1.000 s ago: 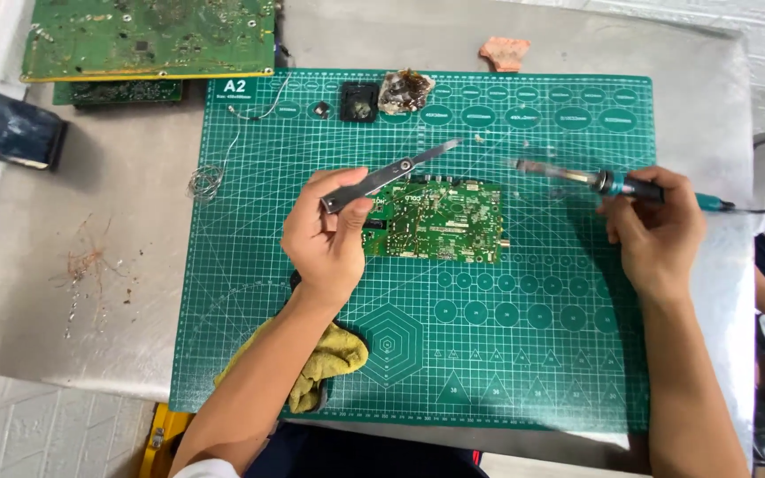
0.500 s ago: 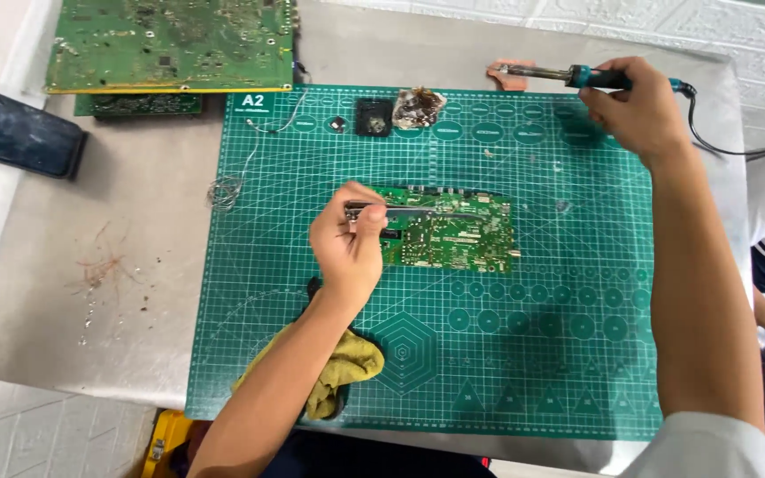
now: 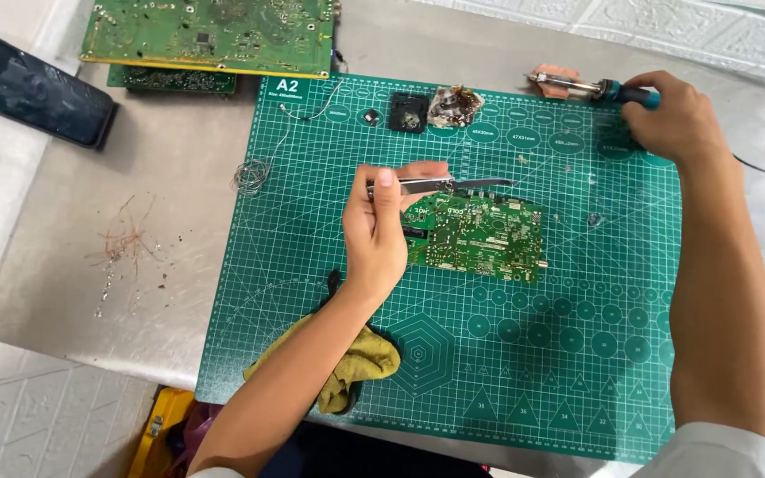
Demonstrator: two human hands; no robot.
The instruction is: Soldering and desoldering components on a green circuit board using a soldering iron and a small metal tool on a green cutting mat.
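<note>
A small green circuit board point(image 3: 480, 237) lies in the middle of the green cutting mat point(image 3: 533, 354). My left hand point(image 3: 381, 232) holds metal tweezers point(image 3: 453, 184) level just above the board's far edge, tips pointing right. My right hand point(image 3: 679, 119) is stretched to the mat's far right corner and grips a soldering iron point(image 3: 595, 87) with a teal handle. The iron's tip rests on an orange-pink sponge point(image 3: 552, 78) beyond the mat.
Two large green circuit boards point(image 3: 210, 35) are stacked at the far left. A dark flat case point(image 3: 24, 84) lies at the left edge. A solder wire coil point(image 3: 251, 174), a black square part point(image 3: 407, 112), a crumpled metal wad point(image 3: 453, 106), and a yellow cloth point(image 3: 351, 367) are near the mat.
My right hand carried the soldering iron from beside the small board out to the sponge at the far right. My left hand lowered the tweezers to lie level over the board.
</note>
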